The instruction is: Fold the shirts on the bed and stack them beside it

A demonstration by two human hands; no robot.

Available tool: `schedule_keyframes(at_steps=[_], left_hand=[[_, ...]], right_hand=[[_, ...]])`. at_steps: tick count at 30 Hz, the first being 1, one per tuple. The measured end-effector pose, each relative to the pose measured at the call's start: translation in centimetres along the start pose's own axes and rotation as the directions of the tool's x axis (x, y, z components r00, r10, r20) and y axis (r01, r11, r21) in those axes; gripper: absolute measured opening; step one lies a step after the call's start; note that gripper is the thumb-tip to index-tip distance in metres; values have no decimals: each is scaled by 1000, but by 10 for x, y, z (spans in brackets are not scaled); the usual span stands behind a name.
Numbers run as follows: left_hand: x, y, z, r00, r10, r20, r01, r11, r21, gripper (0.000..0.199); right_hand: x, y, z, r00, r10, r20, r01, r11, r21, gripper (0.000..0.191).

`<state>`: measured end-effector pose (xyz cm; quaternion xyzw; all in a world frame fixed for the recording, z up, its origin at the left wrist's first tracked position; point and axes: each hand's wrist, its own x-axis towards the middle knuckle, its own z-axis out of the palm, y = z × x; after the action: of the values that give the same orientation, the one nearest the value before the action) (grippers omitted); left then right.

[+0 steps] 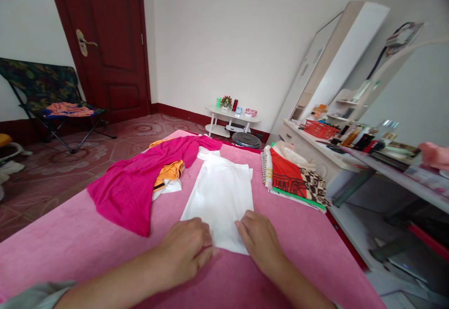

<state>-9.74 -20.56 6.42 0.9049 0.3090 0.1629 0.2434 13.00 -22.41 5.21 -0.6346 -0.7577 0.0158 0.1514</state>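
A white garment (224,187) lies folded into a long, narrow shape on the pink bed cover (168,271) in front of me. At its near left corner, my left hand (191,246) is closed with the fingers curled on the fabric. My right hand (259,236) grips the near right edge, its fingers bent and thumb pressed inward. Some fingertips of both hands are hidden. To the left spreads a crumpled magenta garment (129,182), partly over an orange garment (168,173) and another white piece.
A stack of folded clothes (291,178) sits at the bed's right side. Beyond the bed is a low white table (231,112) with small items. A dresser (287,131) carrying a red basket (319,129) stands right; a folding chair (45,93) stands left near the door (105,42).
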Motion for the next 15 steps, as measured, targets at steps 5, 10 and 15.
schedule_keyframes(at_steps=[5, 10, 15], left_hand=[[82, -2, 14, 983, -65, -173, 90, 986, 143, 33], [111, -9, 60, 992, -35, -125, 67, 962, 266, 58], [106, -9, 65, 999, 1, -40, 10, 963, 270, 62]], right_hand=[[49, 32, 21, 963, 269, 31, -260, 889, 377, 24], [76, 70, 37, 896, 385, 222, -433, 647, 627, 17], [120, 109, 34, 889, 458, 9, -392, 749, 535, 17]])
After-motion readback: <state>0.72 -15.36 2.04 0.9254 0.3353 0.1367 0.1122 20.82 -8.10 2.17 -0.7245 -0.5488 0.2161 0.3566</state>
